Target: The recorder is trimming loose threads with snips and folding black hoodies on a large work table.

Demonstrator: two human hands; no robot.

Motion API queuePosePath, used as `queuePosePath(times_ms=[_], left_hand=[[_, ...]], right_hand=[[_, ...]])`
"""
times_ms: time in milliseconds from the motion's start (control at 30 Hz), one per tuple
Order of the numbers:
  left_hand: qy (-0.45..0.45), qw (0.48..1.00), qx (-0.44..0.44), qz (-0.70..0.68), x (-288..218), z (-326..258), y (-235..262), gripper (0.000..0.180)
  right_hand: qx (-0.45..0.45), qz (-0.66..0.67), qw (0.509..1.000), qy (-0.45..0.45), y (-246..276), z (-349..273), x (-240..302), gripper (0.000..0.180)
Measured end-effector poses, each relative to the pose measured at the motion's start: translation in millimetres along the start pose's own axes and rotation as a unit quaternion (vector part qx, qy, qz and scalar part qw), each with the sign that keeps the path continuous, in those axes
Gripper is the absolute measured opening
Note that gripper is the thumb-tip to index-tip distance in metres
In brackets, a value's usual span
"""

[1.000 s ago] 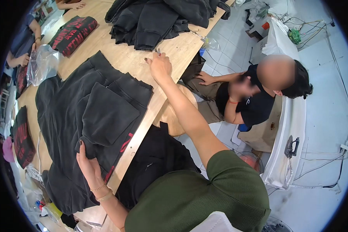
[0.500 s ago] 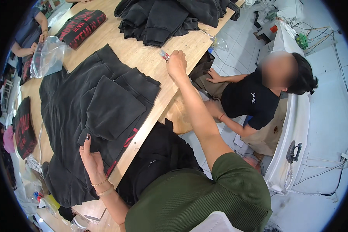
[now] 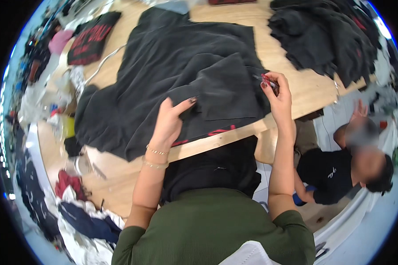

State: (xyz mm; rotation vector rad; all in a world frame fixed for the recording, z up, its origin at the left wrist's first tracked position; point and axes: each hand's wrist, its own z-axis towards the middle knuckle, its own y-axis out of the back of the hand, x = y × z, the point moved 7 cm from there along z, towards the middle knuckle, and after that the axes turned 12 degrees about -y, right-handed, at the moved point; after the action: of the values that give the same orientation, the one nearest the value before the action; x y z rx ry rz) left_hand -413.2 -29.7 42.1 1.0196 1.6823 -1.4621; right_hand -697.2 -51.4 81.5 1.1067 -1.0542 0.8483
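Observation:
A dark grey garment [image 3: 154, 66], with red print along its near edge, is spread over the wooden table in front of me. A squarish folded part [image 3: 230, 90] of it lies on top. My left hand [image 3: 169, 123] grips the cloth at the near side, thumb on top and the other fingers partly hidden under the fabric. Close to the garment's right edge, my right hand [image 3: 279, 95] is closed round small red-handled thread snips [image 3: 266, 81], their metal tip towards the cloth.
Dark garments are heaped [image 3: 323, 39] at the far right. A folded garment with red print [image 3: 93, 39] lies far left, near a white cord [image 3: 104, 64]. Near left stand a clear jar [image 3: 80, 166] and piled cloth [image 3: 86, 218]. A co-worker in black [image 3: 327, 174] sits right of the table [image 3: 311, 90].
My view has swung to the left. My right hand has come back with the snips from the bare tabletop to the garment's right edge. My left hand stays at the garment's near side.

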Motion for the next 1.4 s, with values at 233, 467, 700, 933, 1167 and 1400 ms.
queuePosePath(times_ms=[233, 467, 700, 933, 1167, 1400], left_hand=[[0.004, 1.0, 0.0, -0.02, -5.3, -0.4, 0.7, 0.021], [0.011, 0.999, 0.001, -0.032, -3.9, 2.6, 1.8, 0.019], [0.01, 0.999, 0.002, -0.032, -3.8, 1.1, 1.9, 0.018], [0.018, 0.999, -0.003, -0.037, -4.7, -2.6, 7.6, 0.018], [-0.028, 0.997, 0.012, 0.072, -15.9, 4.1, 16.2, 0.02], [-0.044, 0.985, 0.014, 0.165, -34.4, 7.6, 23.4, 0.026]], right_hand=[[0.107, -0.097, 0.982, 0.122, -71.2, -22.7, 45.6, 0.02], [0.117, -0.089, 0.981, 0.127, -89.9, -24.3, 48.0, 0.022], [0.134, -0.071, 0.98, 0.128, -99.5, -28.8, 52.0, 0.02], [-0.181, -0.027, 0.981, 0.064, -5.4, 18.8, 2.2, 0.022], [-0.24, -0.457, 0.848, -0.116, 90.5, 58.4, -105.5, 0.032], [0.102, -0.279, 0.954, 0.046, -38.6, -41.6, -9.6, 0.074]])
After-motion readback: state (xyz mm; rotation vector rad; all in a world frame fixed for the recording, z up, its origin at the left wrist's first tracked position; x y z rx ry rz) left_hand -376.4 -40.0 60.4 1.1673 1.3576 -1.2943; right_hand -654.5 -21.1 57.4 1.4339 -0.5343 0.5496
